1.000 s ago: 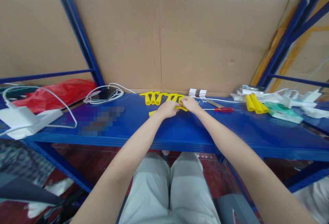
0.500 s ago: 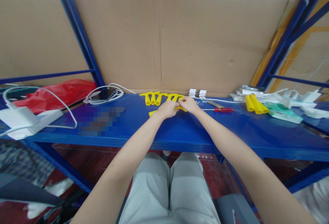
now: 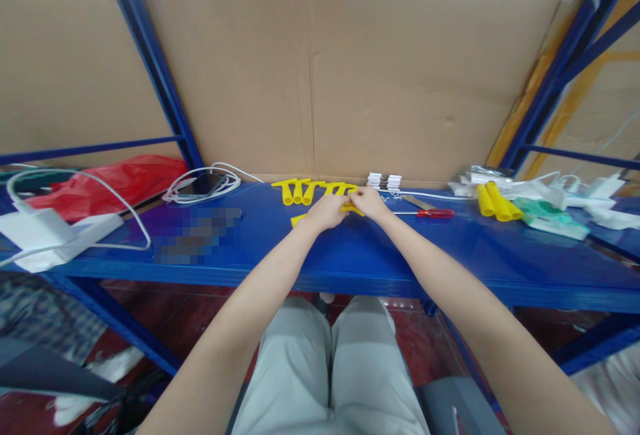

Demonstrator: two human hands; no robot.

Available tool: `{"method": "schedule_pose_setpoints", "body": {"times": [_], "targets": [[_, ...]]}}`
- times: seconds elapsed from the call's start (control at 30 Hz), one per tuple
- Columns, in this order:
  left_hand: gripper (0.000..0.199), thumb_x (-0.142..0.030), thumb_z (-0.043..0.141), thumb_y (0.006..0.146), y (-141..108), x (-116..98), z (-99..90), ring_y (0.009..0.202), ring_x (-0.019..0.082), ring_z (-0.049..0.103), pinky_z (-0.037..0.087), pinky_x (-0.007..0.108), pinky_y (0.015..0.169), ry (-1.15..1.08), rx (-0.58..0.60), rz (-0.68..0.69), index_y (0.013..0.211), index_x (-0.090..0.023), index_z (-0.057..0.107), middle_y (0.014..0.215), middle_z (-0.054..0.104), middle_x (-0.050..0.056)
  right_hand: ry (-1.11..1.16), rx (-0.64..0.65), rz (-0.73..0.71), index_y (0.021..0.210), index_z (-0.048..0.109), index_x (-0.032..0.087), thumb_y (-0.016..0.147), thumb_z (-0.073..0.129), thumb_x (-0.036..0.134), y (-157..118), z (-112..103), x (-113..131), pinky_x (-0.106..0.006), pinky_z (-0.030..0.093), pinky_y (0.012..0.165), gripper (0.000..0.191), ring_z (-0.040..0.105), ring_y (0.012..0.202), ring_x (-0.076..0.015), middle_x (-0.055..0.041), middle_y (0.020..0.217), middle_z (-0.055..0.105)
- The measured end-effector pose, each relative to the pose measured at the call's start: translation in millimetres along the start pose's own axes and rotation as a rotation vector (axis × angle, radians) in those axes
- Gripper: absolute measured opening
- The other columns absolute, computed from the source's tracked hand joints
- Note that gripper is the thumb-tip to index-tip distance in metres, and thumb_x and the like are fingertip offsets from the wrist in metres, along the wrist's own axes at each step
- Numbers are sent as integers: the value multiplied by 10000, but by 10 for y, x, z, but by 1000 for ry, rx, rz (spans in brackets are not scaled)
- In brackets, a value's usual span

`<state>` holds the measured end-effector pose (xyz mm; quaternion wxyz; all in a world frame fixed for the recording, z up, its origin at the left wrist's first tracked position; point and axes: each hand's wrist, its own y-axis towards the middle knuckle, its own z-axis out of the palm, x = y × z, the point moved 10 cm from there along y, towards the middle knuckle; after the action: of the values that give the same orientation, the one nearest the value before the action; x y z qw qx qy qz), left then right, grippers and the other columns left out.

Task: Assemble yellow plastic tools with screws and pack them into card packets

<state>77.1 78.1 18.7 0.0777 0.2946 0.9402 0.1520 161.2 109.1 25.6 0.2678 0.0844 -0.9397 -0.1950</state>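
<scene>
A yellow piece (image 3: 355, 209) is held above the blue desk (image 3: 360, 255), its near end gripped by the left hand (image 3: 327, 212), its far end by the right hand (image 3: 369, 202); more yellow pieces (image 3: 298, 192) are lined up behind; a red-handled screwdriver (image 3: 436, 213) is seen beside the right hand.

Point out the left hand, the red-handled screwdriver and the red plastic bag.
Left hand (image 3: 327, 212): head view, back of the hand.
Red-handled screwdriver (image 3: 441, 214): head view, on the handle.
Red plastic bag (image 3: 145, 178): head view, right part.
</scene>
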Motion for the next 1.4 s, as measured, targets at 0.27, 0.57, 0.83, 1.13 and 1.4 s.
{"method": "schedule_pose_setpoints", "body": {"times": [0.27, 0.57, 0.83, 1.13, 1.4], "targets": [[423, -263, 571, 866, -8, 42, -3, 1117, 279, 598, 490, 384, 899, -11, -24, -44, 1272, -181, 485, 1195, 641, 128, -66, -5, -32, 875, 725, 114, 857, 401, 123, 33, 52, -20, -250, 436, 824, 325, 625, 892, -183, -128, 955, 717], [469, -205, 573, 856, -22, -35, -21, 1166, 262, 579, 462, 356, 954, -30, -16, 35, 1319, -252, 509, 1230, 639, 71, 61, -73, 47, 834, 633, 127, 778, 491, 132, 70, 78, -167, -287, 445, 846, 153, 580, 960, -205, -129, 947, 666], [428, -208, 556, 868, -42, -54, -40, 1158, 275, 582, 461, 381, 959, -10, -11, 35, 1291, -273, 551, 1209, 651, 68, 404, -42, 148, 807, 586, 153, 689, 517, 116, 80, 122, -342, -261, 475, 725, 142, 597, 750, -160, -25, 743, 652], [318, -190, 516, 882, -35, -110, -49, 1140, 242, 590, 448, 360, 975, 31, -12, 98, 1185, -214, 610, 1186, 662, 78, 762, 121, 369, 767, 544, 169, 691, 582, 41, -6, 217, -429, -240, 483, 598, 154, 598, 580, -131, 8, 627, 627], [435, -183, 501, 899, -59, -127, -99, 1146, 227, 592, 456, 351, 965, 64, -73, 100, 1331, -232, 514, 1239, 644, 83, 892, 216, 436, 706, 536, 161, 770, 572, -13, -116, 130, -369, -209, 476, 569, 188, 552, 480, -85, 32, 541, 595]]}}
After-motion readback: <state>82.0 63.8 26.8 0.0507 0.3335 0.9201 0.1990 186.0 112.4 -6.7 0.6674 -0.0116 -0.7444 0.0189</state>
